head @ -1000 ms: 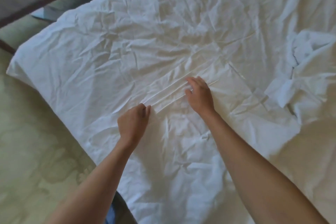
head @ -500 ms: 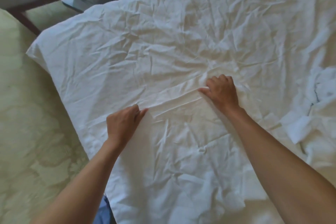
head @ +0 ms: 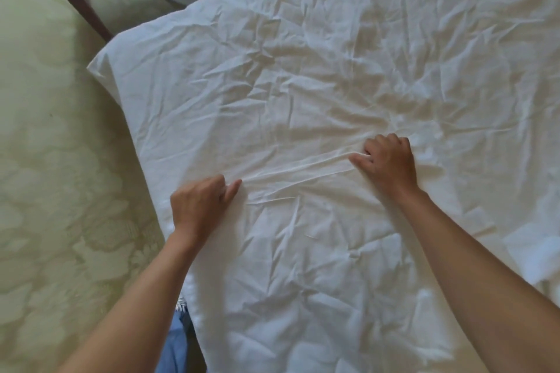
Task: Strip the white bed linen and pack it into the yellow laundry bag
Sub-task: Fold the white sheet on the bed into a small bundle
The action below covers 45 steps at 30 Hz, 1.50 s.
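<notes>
Pale patterned floor (head: pixel 45 191) borders the bed, where the sheet (head: pixel 303 85) lies spread and creased. Left hand (head: pixel 200 206) and right hand (head: pixel 388 160) each pinch a ridge of it with curled fingers. Stripping looks barely begun; no bag is visible.

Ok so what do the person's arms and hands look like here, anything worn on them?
Both forearms are bare up to the frame edge, with no sleeves in sight. The left hand and right hand are bare too: no gloves, rings, watch or bracelet show. A bit of blue garment shows below the left arm.
</notes>
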Each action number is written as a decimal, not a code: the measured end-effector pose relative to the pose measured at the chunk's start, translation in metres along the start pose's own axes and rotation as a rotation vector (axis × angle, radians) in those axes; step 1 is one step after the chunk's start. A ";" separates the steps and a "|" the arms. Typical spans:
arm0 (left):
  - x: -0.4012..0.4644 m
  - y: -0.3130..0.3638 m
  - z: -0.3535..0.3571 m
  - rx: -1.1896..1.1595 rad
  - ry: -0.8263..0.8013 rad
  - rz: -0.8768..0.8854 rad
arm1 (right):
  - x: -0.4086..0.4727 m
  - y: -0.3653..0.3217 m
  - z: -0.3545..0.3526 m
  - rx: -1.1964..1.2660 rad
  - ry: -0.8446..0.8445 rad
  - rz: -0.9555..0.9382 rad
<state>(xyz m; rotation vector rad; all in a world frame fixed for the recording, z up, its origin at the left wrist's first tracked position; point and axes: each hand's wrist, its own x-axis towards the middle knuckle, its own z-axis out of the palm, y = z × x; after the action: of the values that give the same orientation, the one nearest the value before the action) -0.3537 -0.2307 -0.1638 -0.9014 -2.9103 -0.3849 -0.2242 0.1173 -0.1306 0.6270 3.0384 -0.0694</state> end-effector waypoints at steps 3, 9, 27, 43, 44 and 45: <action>-0.007 -0.010 -0.004 0.002 0.005 -0.018 | 0.006 -0.011 0.002 0.050 -0.008 -0.013; -0.022 -0.021 -0.016 0.024 0.017 -0.111 | 0.017 -0.022 0.003 0.027 0.027 -0.077; -0.026 -0.057 -0.019 -0.139 -0.128 -0.174 | 0.010 -0.089 0.028 0.047 -0.002 -0.259; 0.010 0.070 0.008 -0.281 -0.109 0.084 | 0.016 0.017 -0.015 0.046 -0.013 0.031; 0.013 0.078 0.013 -0.269 -0.106 0.096 | 0.018 0.028 -0.018 0.021 -0.017 0.037; 0.016 0.085 0.017 -0.256 -0.101 0.102 | 0.020 0.038 -0.021 -0.008 -0.029 0.040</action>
<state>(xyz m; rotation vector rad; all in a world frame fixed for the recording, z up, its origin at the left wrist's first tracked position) -0.3190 -0.1494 -0.1591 -1.1280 -2.9339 -0.7379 -0.2284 0.1613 -0.1117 0.6799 2.9957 -0.0641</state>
